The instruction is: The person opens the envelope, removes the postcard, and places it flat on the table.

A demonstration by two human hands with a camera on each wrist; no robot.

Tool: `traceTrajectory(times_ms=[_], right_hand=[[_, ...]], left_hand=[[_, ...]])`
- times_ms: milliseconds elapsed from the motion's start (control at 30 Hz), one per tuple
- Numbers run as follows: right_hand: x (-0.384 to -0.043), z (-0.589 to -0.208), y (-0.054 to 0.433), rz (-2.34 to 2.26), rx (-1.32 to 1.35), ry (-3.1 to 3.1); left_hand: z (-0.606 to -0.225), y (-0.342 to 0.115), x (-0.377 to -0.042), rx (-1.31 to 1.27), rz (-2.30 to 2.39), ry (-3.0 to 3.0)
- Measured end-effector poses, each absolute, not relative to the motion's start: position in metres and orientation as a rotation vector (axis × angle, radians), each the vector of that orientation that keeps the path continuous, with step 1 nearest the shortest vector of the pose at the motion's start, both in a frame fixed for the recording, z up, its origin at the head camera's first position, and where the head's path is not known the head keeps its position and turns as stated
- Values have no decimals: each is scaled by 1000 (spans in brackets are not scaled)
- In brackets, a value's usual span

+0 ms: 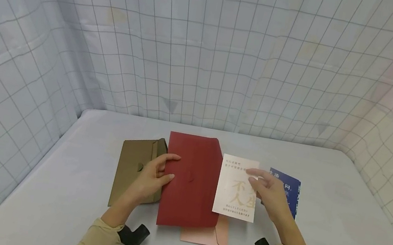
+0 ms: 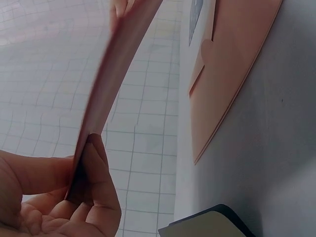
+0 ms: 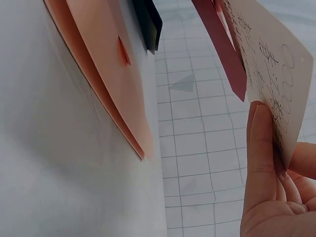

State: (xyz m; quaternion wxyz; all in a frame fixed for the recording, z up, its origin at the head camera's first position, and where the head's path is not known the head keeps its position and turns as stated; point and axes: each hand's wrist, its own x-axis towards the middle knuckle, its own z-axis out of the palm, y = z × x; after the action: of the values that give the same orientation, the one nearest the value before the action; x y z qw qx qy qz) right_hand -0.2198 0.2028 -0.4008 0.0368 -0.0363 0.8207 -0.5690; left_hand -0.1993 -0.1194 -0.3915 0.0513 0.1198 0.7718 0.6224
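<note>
A large red paper envelope [image 1: 187, 199] is pinched at its left edge by the left hand [image 1: 151, 178], the thumb on one face and the fingers on the other. A white rectangular card with gold and dark lettering [image 1: 234, 174] is gripped near its right edge between the thumb and fingers of the right hand [image 1: 271, 192]; handwriting is seen on its other face in the right wrist view. Both papers are raised off the white tabletop [image 1: 62, 204]. The card is positioned at the envelope's tapered right side, overlapping it in the head view — whether the two touch cannot be told.

The step in hand appears to be the lining up of card and envelope. For the next move, a steady envelope and a level card edge seem to be called for, with the opening kept apart; bending or snagging at the tapered side could occur.

Beneath the red envelope, a peach-pink paper envelope [image 1: 200, 238] is laid flat, partly hidden. An olive-brown paper envelope [image 1: 129, 172] is partly covered by the left hand, and a dark-blue card with white characters [image 1: 288, 189] by the right — no obstacle is seen between the held papers.
</note>
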Motion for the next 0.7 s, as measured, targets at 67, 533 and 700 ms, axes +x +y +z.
traceTrajectory(times_ms=[67,533,700], right_hand=[[-220,-400,203,-1743,-104,2527],[-219,-398,205,-1769,-122,2530],[-219,-397,206,-1747,-117,2553]], left_hand=[[-391,-121,-200,358,1890,2358],[-390,-128,-202,320,1878,2367],[-389,-130,-202,296,1884,2367]])
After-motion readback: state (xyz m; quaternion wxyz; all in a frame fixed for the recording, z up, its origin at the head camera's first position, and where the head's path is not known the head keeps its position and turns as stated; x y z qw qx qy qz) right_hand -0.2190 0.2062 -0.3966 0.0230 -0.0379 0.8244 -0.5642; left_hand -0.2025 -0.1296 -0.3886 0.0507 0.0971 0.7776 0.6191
